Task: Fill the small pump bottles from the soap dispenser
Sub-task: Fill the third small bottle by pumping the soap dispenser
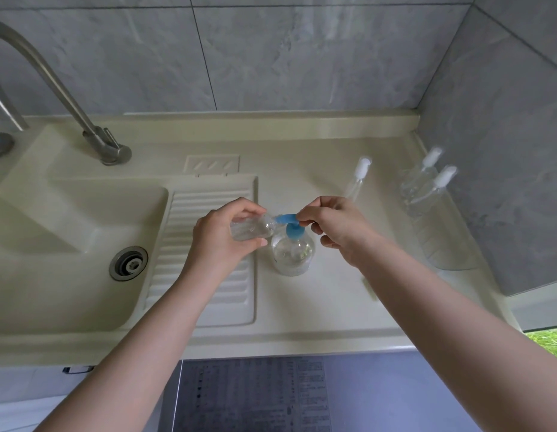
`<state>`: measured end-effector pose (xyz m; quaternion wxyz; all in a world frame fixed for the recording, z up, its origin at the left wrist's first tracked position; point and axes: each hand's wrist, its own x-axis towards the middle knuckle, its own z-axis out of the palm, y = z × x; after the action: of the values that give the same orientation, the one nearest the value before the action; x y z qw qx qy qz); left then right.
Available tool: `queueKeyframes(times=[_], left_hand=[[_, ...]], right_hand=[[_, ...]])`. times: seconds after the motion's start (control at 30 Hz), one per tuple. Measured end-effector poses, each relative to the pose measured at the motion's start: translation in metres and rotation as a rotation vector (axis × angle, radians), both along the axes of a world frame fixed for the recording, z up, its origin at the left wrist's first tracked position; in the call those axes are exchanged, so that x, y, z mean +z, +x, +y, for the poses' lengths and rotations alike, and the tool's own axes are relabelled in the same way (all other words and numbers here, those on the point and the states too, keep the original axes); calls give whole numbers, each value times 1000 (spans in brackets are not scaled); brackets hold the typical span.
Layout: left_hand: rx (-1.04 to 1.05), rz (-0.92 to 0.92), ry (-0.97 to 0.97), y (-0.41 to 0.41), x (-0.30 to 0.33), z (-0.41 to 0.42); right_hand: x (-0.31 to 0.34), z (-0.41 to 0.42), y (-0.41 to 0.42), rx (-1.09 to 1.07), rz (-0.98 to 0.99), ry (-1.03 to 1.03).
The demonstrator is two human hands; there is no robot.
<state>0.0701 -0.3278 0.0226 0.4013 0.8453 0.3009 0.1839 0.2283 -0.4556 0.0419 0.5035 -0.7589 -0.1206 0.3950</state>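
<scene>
**Small bottle held to the soap pump at a cream sink counter**

Closest to the camera, a grey-blue panel [255, 394] with faint printed rows sits below the front edge of a cream counter [302, 313], and two bare forearms reach forward over it. A patch of green shows at the far right edge. To the left, the counter drops into a sink [52, 244] with a round metal drain [128, 263] and a ribbed drainboard [208, 275] beside it.

At mid-counter stands the clear soap dispenser [292, 254] with its blue pump [289, 224]. The left hand [221, 241] curls its fingers and thumb around a small clear bottle [252, 229], held on its side with its open neck touching the tip of the blue spout. The right hand [339, 229] has its thumb and forefinger closed on the other end of the pump head, the remaining fingers loosely curled.

Farther back on the right, a loose white pump top [359, 176] with its tube lies on the counter, and two small pump bottles [423, 185] stand together near the side wall. A curved steel tap [83, 120] rises behind the sink against grey marbled wall tiles [271, 57].
</scene>
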Motion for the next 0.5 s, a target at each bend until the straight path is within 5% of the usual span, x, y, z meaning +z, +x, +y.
queueKeyframes(times=[0.5], left_hand=[[-13,-13,-3,2,0,-1]], right_hand=[[-1,-2,4,42,10,-18]])
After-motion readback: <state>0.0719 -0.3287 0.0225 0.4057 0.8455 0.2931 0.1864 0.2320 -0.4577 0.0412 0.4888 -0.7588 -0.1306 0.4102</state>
